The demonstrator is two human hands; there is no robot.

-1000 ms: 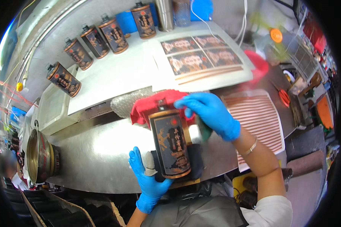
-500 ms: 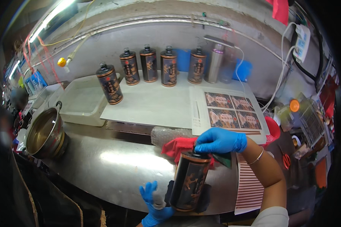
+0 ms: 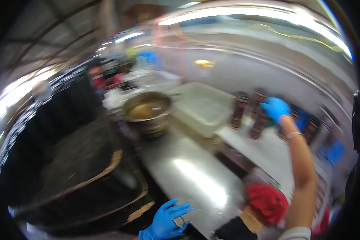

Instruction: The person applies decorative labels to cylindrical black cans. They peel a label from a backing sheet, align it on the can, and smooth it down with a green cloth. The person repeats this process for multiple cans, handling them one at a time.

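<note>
My right hand, in a blue glove, reaches to the far right among dark bottles with copper-coloured trim. Its fingertips are at the top of one bottle; motion blur hides whether they grip it. A bit of green cloth shows under that hand. Another dark bottle stands just to the left. Down at the lower edge, my left hand, also blue-gloved, holds a small whitish, see-through piece between thumb and fingers, the other fingers stretched out.
A metal pot with liquid stands beside a pale plastic tub on the steel table. The bottles stand on a white board. A red cloth lies at the near right. Large dark containers fill the left.
My right hand has gone from the near table to the bottles at the back, and the bottle it held has left the near edge. The view has swung left.
</note>
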